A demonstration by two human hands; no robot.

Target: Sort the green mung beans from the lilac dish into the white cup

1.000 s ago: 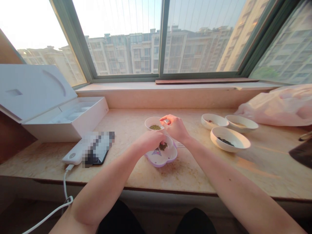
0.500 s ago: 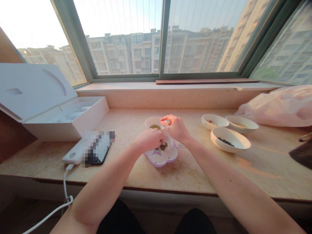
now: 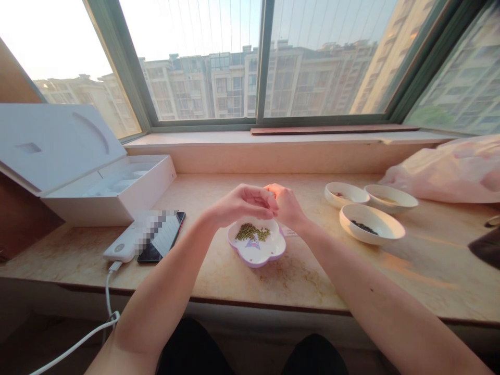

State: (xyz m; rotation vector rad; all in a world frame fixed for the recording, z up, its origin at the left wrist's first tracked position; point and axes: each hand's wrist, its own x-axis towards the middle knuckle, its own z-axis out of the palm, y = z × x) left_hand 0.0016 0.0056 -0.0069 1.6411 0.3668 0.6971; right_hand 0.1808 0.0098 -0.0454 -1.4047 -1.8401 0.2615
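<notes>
My left hand hovers over the back of a flower-shaped white dish with a purple rim. Its thumb and fingers curl toward each other, and whatever they hold does not show. Right beside it is my right hand, fingers bent in against the left fingertips and partly hidden. Small green beans, which look like mung beans, lie spread across the back half of the dish, above a printed purple figure. The white bowl of green beans behind the dish is hidden by my hands.
Three white bowls stand to the right: one with dark beans, two others with small contents. A pink plastic bag lies behind them. On the left are an open white box, a power bank with cable and a phone.
My left hand has lifted from the dish and moved up beside the right hand. More of the beans in the dish show now, and the bowl behind has become covered.
</notes>
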